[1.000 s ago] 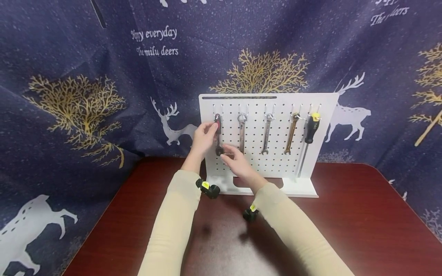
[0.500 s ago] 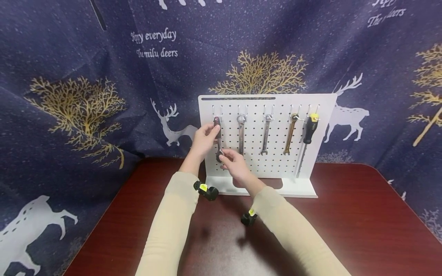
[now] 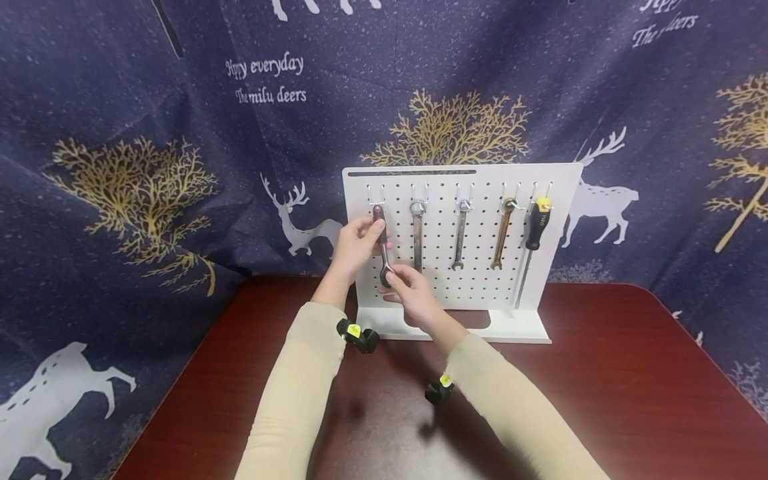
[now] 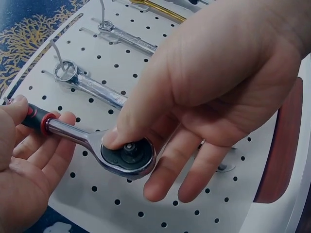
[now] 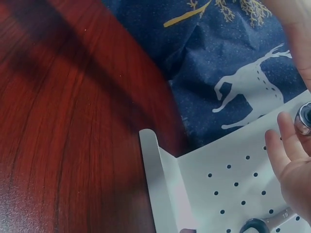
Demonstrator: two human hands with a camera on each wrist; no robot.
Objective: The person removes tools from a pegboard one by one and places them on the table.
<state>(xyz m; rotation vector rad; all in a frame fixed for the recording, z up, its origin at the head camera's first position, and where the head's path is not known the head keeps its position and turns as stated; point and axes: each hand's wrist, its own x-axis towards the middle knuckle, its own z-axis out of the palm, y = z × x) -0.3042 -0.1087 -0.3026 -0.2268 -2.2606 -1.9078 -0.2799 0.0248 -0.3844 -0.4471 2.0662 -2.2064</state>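
A ratchet wrench [image 3: 385, 255] with a dark, red-trimmed handle and chrome head is in front of the pegboard's left side, head down. My left hand [image 3: 353, 248] holds its handle between thumb and fingers. With my right hand [image 3: 415, 297] I pinch the round head, the thumb lying on its black face in the left wrist view. There, the right hand's fingers [image 4: 163, 174] reach past the head. In the right wrist view only part of the ratchet's head [image 5: 304, 119] shows at the right edge, above the fingers.
The white pegboard [image 3: 444, 287] stands on a dark red table [image 3: 384, 413]. On its hooks hang a large combination wrench [image 3: 418, 233], a smaller wrench [image 3: 461, 237], a gold-toned wrench [image 3: 503, 237] and a black-and-yellow screwdriver [image 3: 537, 227]. A printed cloth [image 3: 288, 147] hangs behind.
The ratchet has come down slightly below its hook, its head swinging a little to the right. My right hand has closed on the head and moved down with it.
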